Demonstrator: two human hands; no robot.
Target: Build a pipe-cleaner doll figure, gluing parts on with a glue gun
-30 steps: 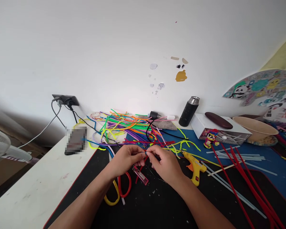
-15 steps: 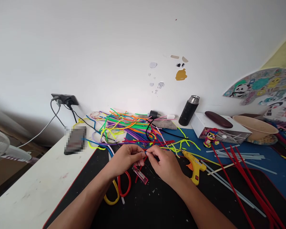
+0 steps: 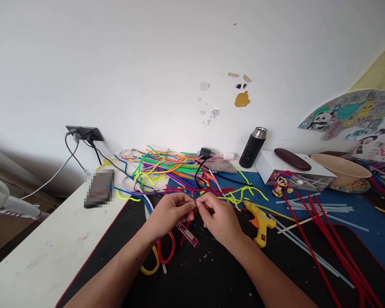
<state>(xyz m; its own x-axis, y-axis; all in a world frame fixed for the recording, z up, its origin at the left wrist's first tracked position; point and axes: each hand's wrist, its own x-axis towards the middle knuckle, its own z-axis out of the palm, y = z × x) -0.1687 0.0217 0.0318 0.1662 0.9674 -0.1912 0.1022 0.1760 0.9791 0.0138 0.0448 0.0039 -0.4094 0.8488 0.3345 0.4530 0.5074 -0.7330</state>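
My left hand and my right hand meet over the black mat, fingertips pinched together. Between them is something tiny, a bluish speck that I cannot make out. A thin wire-like line runs down beneath my right hand. Under my left hand lies a pink lighter. Close to my left wrist are scissors with red and yellow handles, their blades partly hidden. Right of my right hand, a yellow glue gun rests on the mat.
Behind my hands spreads a heap of coloured pipe cleaners. A black thermos, a white box and a small figure stand at the back right. Red pipe cleaners and clear glue sticks lie at the right.
The view has shifted slightly. Both hands keep their pinch, and the fingertips have barely moved. Nothing was let go or picked up.
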